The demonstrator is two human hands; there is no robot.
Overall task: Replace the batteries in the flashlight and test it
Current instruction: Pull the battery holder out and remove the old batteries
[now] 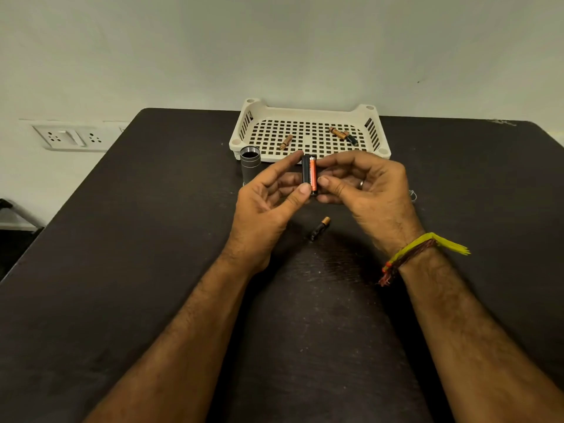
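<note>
Dark matte table [128, 270], pale perforated plastic tray [308, 112] at the back with loose batteries [343, 135]. We see the ribbed metal flashlight tube [250, 166] standing open just left of the hands. Left hand [268, 206] and right hand [363, 190] pinch together on the black battery holder [306, 174], orange battery [313, 178] seated. Spare battery [320, 228] lies below. We'd check polarity and press each flush.

A dark, wood-grained table [122, 270] with speckled marks stands pushed up to a plain pale wall [274, 50] — evenly lit, a white switch-and-socket plate [68, 137] mounted low at the left — with a shadowed metal frame [15, 215] beside the table's left edge.
</note>
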